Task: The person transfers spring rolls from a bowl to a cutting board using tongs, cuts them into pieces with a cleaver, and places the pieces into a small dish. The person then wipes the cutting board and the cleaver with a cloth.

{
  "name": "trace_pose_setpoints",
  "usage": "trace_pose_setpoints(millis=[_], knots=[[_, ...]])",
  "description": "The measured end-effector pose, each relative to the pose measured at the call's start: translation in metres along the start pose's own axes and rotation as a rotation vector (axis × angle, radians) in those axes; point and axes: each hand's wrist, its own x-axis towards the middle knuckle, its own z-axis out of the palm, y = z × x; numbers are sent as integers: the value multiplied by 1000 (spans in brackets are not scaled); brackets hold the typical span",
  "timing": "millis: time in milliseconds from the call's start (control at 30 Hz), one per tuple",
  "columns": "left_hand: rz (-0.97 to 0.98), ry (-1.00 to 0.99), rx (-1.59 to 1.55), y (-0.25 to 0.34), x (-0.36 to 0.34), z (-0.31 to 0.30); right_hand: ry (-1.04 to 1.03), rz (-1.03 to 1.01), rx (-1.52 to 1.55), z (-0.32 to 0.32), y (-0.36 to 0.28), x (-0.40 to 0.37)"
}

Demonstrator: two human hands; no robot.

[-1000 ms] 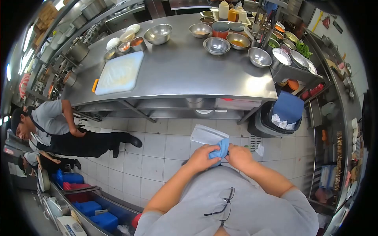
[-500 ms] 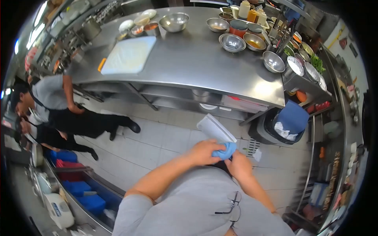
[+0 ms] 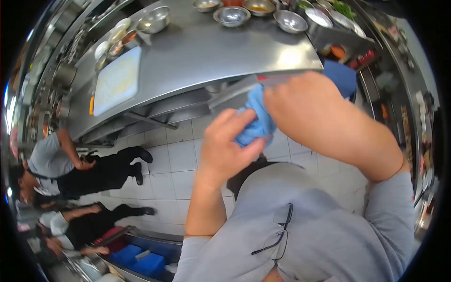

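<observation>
A blue cloth (image 3: 256, 120) is bunched in my left hand (image 3: 228, 143), with thumb and fingers pinched around it. Beyond the cloth, the broad grey blade of a cleaver (image 3: 230, 97) sticks out to the left, held up in front of the table's edge. My right hand (image 3: 300, 101) is raised as a fist at the cloth's right side, slightly blurred. It is closed at the cleaver's handle end; the handle itself is hidden behind the fingers and cloth.
A steel table (image 3: 188, 56) runs across ahead, bearing a white cutting board (image 3: 117, 82) and metal bowls (image 3: 231, 16). Two people (image 3: 51, 160) stand at the left near a sink with blue containers (image 3: 148, 265). A blue-lidded bin (image 3: 339, 77) stands right of the table.
Both hands have risen from near my waist, carrying the cloth and cleaver up and away from my body. My right elbow has swung outward. The view has shifted, and the table is closer.
</observation>
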Motion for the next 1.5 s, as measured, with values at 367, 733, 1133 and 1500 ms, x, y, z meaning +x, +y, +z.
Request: trace_pose_setpoints(millis=[367, 733, 1133, 1500], knots=[[108, -451, 518, 106, 123, -62, 256, 494, 506, -3, 3, -17], [-297, -396, 495, 22, 90, -14, -54, 338, 326, 53, 28, 45], [-750, 34, 16, -222, -174, 98, -750, 183, 190, 316, -111, 123], [-854, -168, 588, -294, -162, 21, -422, 254, 559, 304, -116, 92]])
